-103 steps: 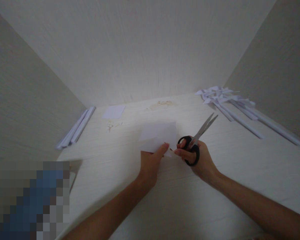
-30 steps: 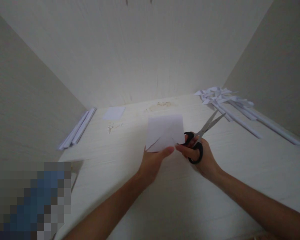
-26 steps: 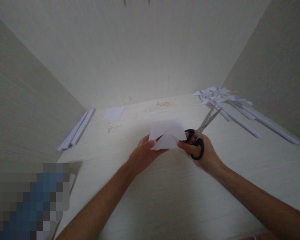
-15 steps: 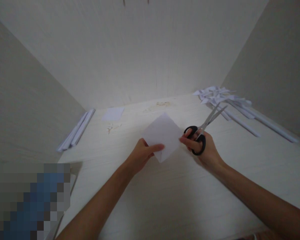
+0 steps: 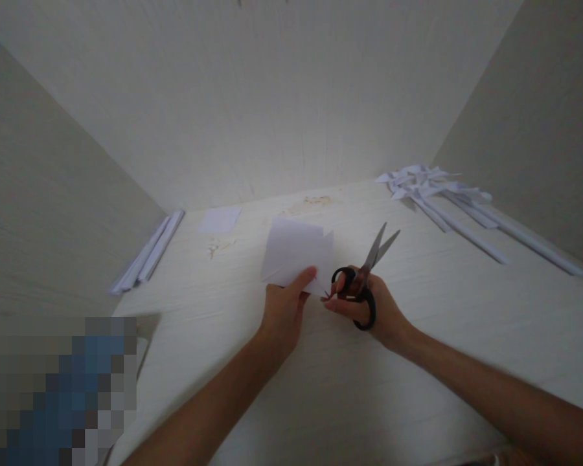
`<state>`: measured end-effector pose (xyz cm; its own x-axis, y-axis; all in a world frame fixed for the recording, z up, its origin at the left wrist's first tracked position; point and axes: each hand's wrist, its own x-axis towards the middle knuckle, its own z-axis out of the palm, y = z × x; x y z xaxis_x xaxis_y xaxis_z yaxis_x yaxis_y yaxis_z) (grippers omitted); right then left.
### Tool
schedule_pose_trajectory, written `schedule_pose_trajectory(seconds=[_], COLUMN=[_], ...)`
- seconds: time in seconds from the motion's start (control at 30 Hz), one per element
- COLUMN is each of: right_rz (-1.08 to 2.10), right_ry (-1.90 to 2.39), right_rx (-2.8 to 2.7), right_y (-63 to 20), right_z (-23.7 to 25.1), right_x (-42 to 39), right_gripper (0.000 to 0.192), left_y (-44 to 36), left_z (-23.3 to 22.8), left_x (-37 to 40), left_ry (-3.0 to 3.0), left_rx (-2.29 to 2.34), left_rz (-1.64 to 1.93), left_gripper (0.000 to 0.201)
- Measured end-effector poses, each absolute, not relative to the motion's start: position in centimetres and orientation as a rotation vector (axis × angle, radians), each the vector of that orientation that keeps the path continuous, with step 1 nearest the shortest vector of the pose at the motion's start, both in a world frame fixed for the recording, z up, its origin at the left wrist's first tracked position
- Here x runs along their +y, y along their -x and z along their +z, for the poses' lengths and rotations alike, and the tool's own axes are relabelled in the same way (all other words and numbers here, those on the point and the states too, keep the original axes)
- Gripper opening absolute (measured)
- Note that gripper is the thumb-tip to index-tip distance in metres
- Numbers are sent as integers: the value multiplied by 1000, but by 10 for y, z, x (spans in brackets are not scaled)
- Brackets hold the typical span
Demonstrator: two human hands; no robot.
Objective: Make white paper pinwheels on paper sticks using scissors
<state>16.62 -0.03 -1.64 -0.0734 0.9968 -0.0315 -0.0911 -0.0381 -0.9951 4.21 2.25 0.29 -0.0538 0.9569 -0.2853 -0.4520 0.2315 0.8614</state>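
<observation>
My left hand (image 5: pixel 287 304) grips a white sheet of paper (image 5: pixel 296 249) at its lower edge, thumb on top. A small notch shows near the sheet's upper right corner. Black-handled scissors (image 5: pixel 362 278) hang in my right hand (image 5: pixel 369 307), their blades parted and pointing up and away from the sheet. The thumb and a fingertip of that hand meet at the paper's lower right corner. How firmly they pinch it I cannot tell.
Rolled white paper sticks (image 5: pixel 158 252) lie at the left. A flat paper square (image 5: pixel 220 220) is at the back, near small scraps (image 5: pixel 315 204). Folded paper pinwheel-like shapes and sticks (image 5: pixel 432 191) are piled at the right. A pixelated area covers the lower left.
The paper has turned from a diamond position to nearly square-on and shifted left, showing its notch. My right hand with the scissors has moved left and nearer me, to the lower corner.
</observation>
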Motion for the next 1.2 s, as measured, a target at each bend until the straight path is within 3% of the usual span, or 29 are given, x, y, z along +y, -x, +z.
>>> schedule_pose_trajectory(seconds=[0.33, 0.73, 0.93, 1.07, 1.2], right_rz=[1256, 1127, 1105, 1178, 1321], right_ry=[1138, 1210, 1264, 1238, 1226], right_rx=[-1105, -1040, -1004, -1192, -1506], right_y=[-170, -167, -167, -170, -172], right_z=[-16, -17, -16, -15, -9], right_x=[1, 0, 0, -2, -6], right_gripper=[29, 28, 31, 36, 45], left_y=[-43, -45, -47, -41, -30], left_z=[6, -7, -9, -4, 13], left_x=[18, 13, 11, 20, 36], left_ry=[-689, -780, -789, -697, -531], left_rx=[1148, 1074, 1065, 1071, 1001], left_rz=[1250, 1217, 1168, 1286, 1446], left_gripper=[12, 28, 17, 10, 18])
